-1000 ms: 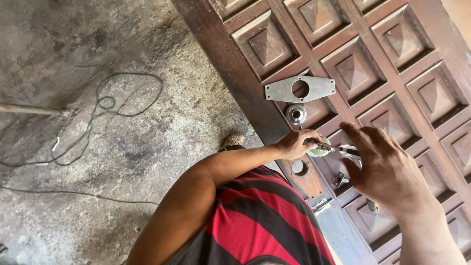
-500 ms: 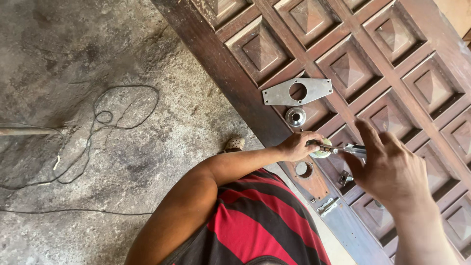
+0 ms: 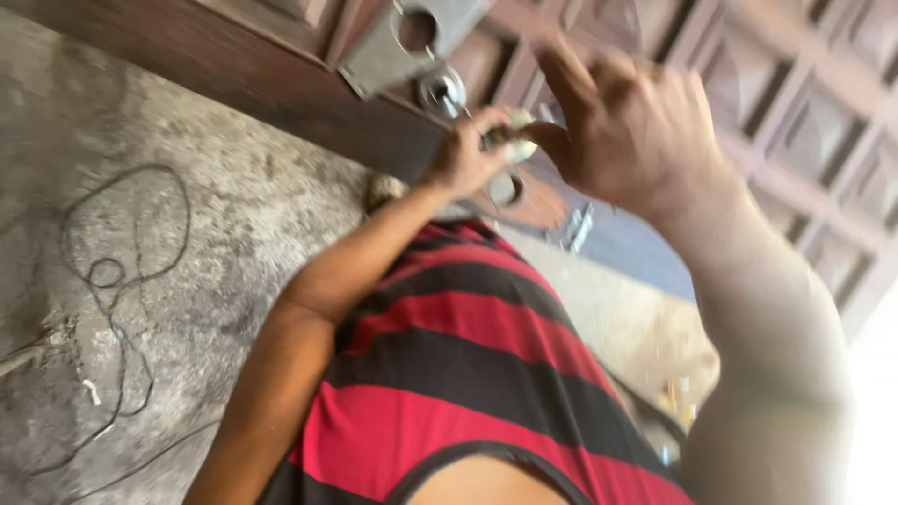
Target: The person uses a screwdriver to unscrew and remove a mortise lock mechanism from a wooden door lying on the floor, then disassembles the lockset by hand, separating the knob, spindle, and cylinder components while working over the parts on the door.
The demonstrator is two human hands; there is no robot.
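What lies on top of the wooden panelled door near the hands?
On the wooden door lie a grey metal plate with a round hole and a round metal fitting. The right hand covers whatever lies beneath it.

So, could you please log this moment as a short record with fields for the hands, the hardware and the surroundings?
left hand: left hand grips a small pale round part, closed around it
right hand: right hand, fingers spread, its thumb at the same part
hardware: grey metal lock plate with a round hole, and a shiny metal ring below it, on the door
door: dark carved wooden door with raised square panels
floor: grey concrete with a loose cable
image: motion-blurred
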